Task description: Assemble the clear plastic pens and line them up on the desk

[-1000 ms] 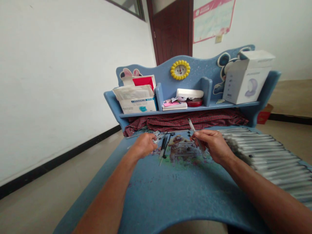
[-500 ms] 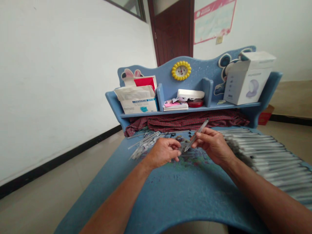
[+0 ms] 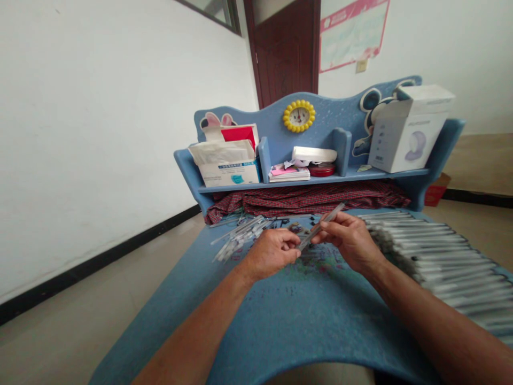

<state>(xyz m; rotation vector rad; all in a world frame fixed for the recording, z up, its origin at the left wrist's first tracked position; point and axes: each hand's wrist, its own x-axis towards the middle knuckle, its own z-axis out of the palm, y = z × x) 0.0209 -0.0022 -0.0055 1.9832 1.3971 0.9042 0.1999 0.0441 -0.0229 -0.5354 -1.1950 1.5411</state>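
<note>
A clear-barrelled pen (image 3: 329, 215) slants between my hands above the blue desk, its upper end pointing away to the right. My right hand (image 3: 352, 239) is closed around the barrel, thumb against fingers. At the pen's lower end, the thumb and forefinger of my left hand (image 3: 276, 250) pinch together on the tip, which they partly cover. Just left of that hand lies a loose heap of thin clear pen parts (image 3: 240, 238). Small dark pieces (image 3: 296, 227) sit behind my hands. To the right, many finished-looking pens (image 3: 433, 240) lie side by side in a row.
The blue desk (image 3: 320, 315) has a curved front edge and coloured stains. Behind it, a shelf holds a mask box (image 3: 228, 174), a white carton (image 3: 412, 133), a red tin (image 3: 321, 170) and a yellow-rimmed clock (image 3: 298, 116). Red checked cloth (image 3: 288, 199) lies beneath the shelf.
My left hand has moved slightly right and its fingers have closed on the pen's lower end. The pen has shifted a little lower, still in my right hand.
</note>
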